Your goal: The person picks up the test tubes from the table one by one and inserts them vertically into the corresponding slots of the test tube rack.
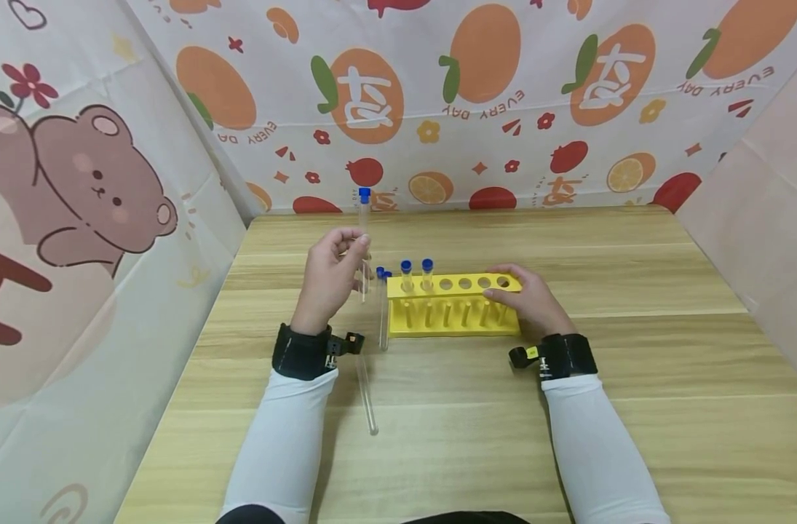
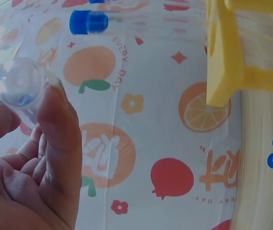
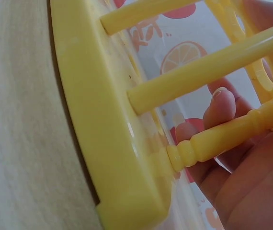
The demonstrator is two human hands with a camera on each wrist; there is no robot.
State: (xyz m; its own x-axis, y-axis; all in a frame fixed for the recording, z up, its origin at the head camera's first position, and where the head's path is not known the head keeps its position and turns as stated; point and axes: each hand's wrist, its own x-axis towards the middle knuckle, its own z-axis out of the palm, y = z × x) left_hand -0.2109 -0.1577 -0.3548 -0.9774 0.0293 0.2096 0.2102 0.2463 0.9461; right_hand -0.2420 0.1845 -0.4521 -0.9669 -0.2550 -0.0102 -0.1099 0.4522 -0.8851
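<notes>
Head view: my left hand (image 1: 332,280) pinches a clear tube (image 1: 364,244) with a blue cap, held upright above the worktop (image 1: 634,349), just left of the yellow rack (image 1: 453,309). Thumb and fingers close round the tube's middle; the cap stands above the hand. My right hand (image 1: 525,298) grips the rack's right end, fingers curled over the top plate beside the rightmost hole.

I note two capped tubes (image 1: 416,275) standing in the two leftmost holes at the far row of the rack. Two more capped tubes (image 1: 382,306) lie on the worktop touching or just beside the rack's left end; I cannot tell which. One uncapped tube (image 1: 367,393) lies on the worktop near my left wrist, pointing toward me.

Left wrist view: fingers (image 2: 55,124) hold the tube's round bottom (image 2: 21,86), and the rack's corner (image 2: 225,57) shows to the right.

Right wrist view: fingertips (image 3: 220,108) show behind the rack's posts (image 3: 208,67), with the base (image 3: 103,120) on the worktop.
</notes>
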